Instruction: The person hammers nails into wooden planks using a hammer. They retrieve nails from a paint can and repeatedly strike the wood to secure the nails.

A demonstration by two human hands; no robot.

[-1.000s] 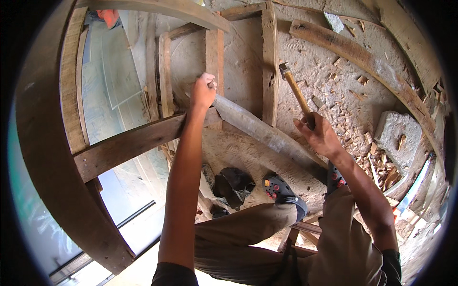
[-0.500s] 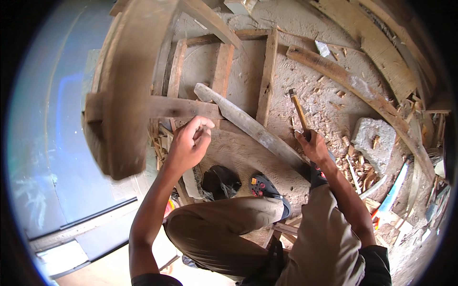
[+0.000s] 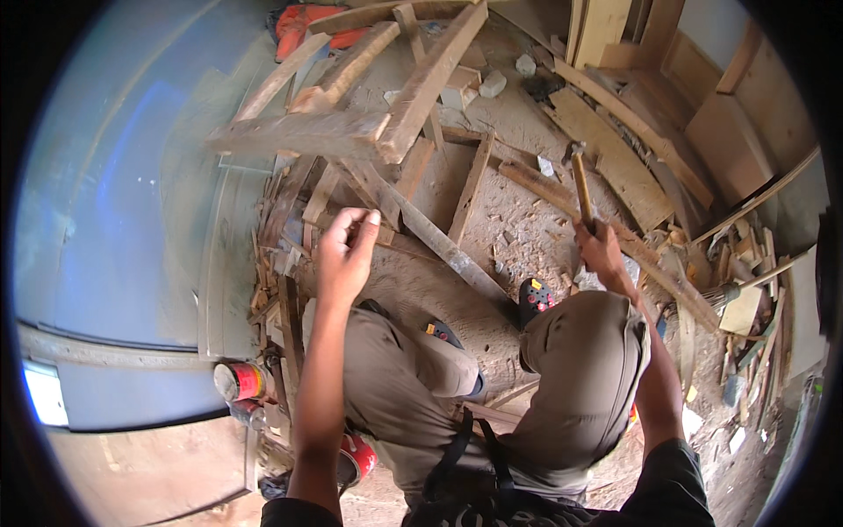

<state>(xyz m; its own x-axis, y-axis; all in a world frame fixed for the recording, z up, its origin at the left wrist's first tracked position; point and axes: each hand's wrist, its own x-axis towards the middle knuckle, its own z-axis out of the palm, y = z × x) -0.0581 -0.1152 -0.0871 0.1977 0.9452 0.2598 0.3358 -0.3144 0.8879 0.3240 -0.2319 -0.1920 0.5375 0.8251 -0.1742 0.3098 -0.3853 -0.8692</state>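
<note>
My left hand (image 3: 345, 253) is closed, fingertips pinched together; anything between them is too small to make out. Just beyond it stands a wooden frame (image 3: 299, 132) of nailed beams, raised above the floor and apart from the hand. My right hand (image 3: 601, 255) grips a hammer (image 3: 581, 183) by its wooden handle, head pointing up and away from me. Between my hands a grey weathered beam (image 3: 439, 241) slants from under the raised frame down to my right shoe. Behind it a second wooden frame (image 3: 472, 186) lies on the dusty floor.
A long plank (image 3: 549, 186) runs beyond and beneath my right hand. At the right are stacked boards (image 3: 606, 149), wood scraps and a broom (image 3: 722, 295). A blue panel (image 3: 132, 220) fills the left side. Cans (image 3: 239, 381) stand beside my left forearm.
The raised frame, blurred and close at upper left before, now sits farther off and turned. My right hand has lifted the hammer up and right. My view has shifted.
</note>
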